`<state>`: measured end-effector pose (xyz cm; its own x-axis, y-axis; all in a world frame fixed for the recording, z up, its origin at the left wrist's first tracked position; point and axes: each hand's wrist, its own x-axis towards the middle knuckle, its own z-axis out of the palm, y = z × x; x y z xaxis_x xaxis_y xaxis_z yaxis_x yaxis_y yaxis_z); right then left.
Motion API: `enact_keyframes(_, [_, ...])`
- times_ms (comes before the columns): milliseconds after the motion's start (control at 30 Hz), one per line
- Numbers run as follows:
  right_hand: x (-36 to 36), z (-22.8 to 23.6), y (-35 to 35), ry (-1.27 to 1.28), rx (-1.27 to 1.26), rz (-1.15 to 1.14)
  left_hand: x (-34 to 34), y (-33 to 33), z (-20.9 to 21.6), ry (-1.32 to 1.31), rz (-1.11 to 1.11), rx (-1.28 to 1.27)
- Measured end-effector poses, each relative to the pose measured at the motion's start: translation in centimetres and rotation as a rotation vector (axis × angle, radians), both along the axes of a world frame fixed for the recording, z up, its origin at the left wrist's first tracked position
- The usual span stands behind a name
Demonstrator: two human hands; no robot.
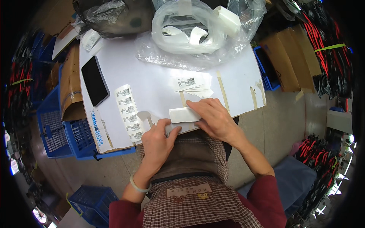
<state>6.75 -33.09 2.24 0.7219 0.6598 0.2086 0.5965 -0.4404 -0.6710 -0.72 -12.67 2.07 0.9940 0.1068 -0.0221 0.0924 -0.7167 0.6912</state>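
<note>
A flat white rectangular packet (182, 115) lies near the front edge of the table. My right hand (218, 121) holds its right end, with the fingers along the top edge and the thumb below. Just left of the packet, my left hand (156, 140) rests at the table edge, its thumb and forefinger apart and nothing visible between them. A sheet of barcode labels (128, 112) lies left of that hand. Between them is a small greyish rounded piece (144, 115), whose kind I cannot make out. Beyond the packet sits a loose pile of white labelled slips (194, 84).
A black phone (95, 81) lies at the table's left. Across the back, a clear plastic bag (186, 47) holds white pieces, beside a dark bag (118, 19). Blue crates (78, 135) and a cardboard box (287, 57) flank the table. Tape strips (223, 91) stick to its top.
</note>
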Motion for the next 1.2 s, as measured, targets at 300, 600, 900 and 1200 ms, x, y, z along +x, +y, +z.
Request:
enact_keyframes(300, [0.8, 0.2, 0.0, 0.018, 0.009, 0.005, 0.3, -0.3, -0.2, -0.076, -0.057, 0.086])
enact_keyframes(600, [0.5, -0.2, -0.2, 0.036, 0.009, 0.000, 0.4, -0.3, -0.6, -0.098, -0.077, 0.054])
enact_keyframes(900, [0.3, -0.3, 0.8, -0.013, -0.035, 0.027, 0.6, -0.3, -0.5, -0.109, -0.079, 0.030])
enact_keyframes(1200, [-1.5, 3.0, 2.1, 0.018, 0.318, 0.041, 0.2, 2.6, 3.5, 0.454, 0.108, -1.039])
